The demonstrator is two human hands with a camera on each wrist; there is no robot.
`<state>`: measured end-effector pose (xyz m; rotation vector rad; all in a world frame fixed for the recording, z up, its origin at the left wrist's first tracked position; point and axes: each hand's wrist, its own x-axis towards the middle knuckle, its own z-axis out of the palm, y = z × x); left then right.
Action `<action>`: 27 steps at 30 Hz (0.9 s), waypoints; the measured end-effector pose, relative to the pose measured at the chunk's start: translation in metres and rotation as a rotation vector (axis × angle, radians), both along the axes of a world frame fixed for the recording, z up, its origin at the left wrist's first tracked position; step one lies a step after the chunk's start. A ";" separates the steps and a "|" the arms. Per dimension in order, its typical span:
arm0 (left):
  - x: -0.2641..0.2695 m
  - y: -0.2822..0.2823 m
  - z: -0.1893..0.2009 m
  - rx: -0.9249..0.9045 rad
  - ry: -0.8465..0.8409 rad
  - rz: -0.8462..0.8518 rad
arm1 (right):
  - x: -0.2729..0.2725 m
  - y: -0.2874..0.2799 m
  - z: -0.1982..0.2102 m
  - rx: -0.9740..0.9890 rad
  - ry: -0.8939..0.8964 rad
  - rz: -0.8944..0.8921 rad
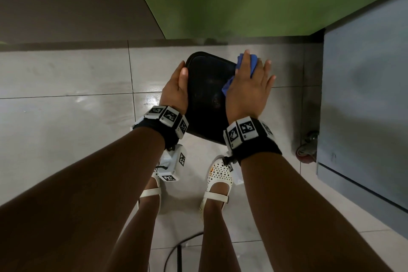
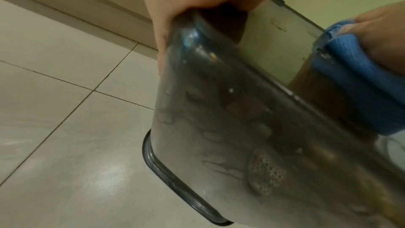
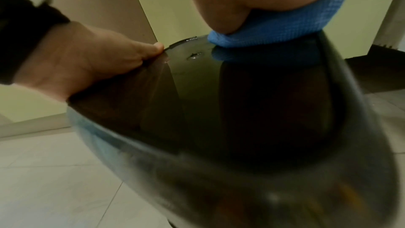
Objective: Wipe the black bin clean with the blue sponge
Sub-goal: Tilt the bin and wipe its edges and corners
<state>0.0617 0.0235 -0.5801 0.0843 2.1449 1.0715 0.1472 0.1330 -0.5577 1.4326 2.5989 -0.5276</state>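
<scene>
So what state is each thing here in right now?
Bin: held off the tiled floor, tilted, base towards the camera, water drops on its side.
Sponge: pressed against the bin's far right edge.
Left hand: grips the bin's left edge.
Right hand: fingers straight, presses the sponge.

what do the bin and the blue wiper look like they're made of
Bin: looks like smooth, glossy dark plastic, slightly see-through; it mirrors the wiper and a shoe shows through its wall. Wiper: called a sponge, but a fine waffle weave and soft folds suggest microfibre cloth. Floor: glazed tile, with grout lines and glare.
</scene>
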 end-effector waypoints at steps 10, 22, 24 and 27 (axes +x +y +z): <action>-0.002 -0.001 -0.003 0.031 -0.008 0.001 | 0.035 -0.036 -0.016 0.166 0.068 -0.084; -0.007 -0.005 -0.005 0.195 -0.144 -0.033 | -0.008 -0.060 -0.014 0.060 0.094 0.348; -0.007 -0.006 -0.005 0.184 -0.133 -0.030 | -0.009 -0.037 -0.011 0.001 0.048 0.320; -0.006 -0.006 -0.004 0.166 -0.112 -0.027 | 0.010 -0.016 -0.009 0.023 -0.015 0.165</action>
